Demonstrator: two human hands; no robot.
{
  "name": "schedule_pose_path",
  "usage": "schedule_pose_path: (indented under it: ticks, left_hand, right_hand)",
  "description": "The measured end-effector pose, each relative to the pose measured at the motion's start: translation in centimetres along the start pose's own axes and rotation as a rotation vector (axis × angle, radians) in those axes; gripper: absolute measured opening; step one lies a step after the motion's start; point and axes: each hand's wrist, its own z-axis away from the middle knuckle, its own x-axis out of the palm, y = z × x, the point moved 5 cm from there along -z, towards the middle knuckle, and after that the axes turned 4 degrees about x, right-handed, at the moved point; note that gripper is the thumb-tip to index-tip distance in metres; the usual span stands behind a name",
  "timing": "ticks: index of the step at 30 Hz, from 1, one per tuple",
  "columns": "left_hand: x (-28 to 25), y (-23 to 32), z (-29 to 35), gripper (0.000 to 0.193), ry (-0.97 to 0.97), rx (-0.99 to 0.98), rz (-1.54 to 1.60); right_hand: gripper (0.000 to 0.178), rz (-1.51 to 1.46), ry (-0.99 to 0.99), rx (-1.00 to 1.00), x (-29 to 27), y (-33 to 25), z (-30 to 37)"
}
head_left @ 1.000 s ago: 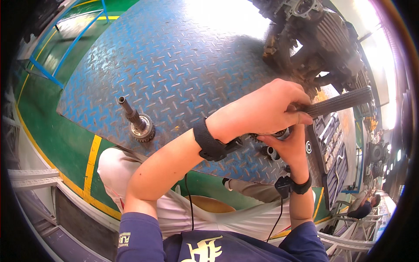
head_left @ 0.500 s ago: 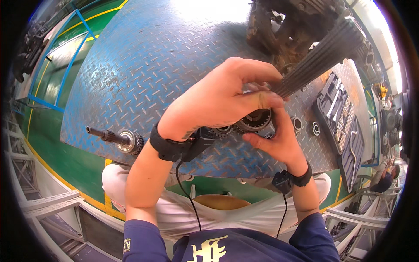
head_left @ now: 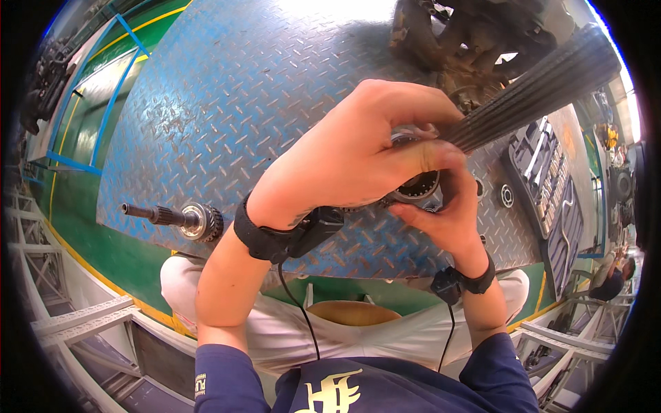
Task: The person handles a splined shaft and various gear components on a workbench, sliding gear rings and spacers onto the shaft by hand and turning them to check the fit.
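A long dark splined shaft [head_left: 540, 82] rises from between my hands and leans toward the upper right. My left hand [head_left: 358, 148] is curled over its lower end, fingers and thumb closed round it. Beneath that, a dark toothed gear ring [head_left: 420, 187] shows between my palms. My right hand [head_left: 447, 219] grips from the right side, its thumb against the gear's near edge and its fingers partly behind the left hand. Where the shaft meets the gear is hidden by my fingers.
A shorter shaft with a gear [head_left: 200, 221] lies at the table's left front edge. A bearing ring [head_left: 507, 196] sits right of my hands, beside an open tool case [head_left: 540, 172]. Behind stands a dark cast housing [head_left: 475, 51]. All rest on a blue tread-plate table [head_left: 227, 124].
The shaft has tipped farther to the right, its upper end now lower. Both hands have shifted slightly right with it and keep their grip.
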Motion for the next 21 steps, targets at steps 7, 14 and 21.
schedule_pose_path:
  ticks: [7, 14, 21]
  left_hand:
    - [0.1, -0.2, 0.3, 0.024, 0.071, -0.047, 0.076]
    - [-0.1, -0.2, 0.2, 0.028, 0.098, 0.003, 0.019]
    - [-0.1, -0.2, 0.2, 0.031, 0.093, -0.025, 0.029]
  right_hand:
    - [0.081, 0.063, 0.021, 0.083, 0.2, 0.0, 0.0]
    - [0.076, 0.024, 0.078, 0.094, 0.7, -0.8, 0.0]
    - [0.079, 0.031, 0.12, 0.087, 1.1, -1.1, 0.1]
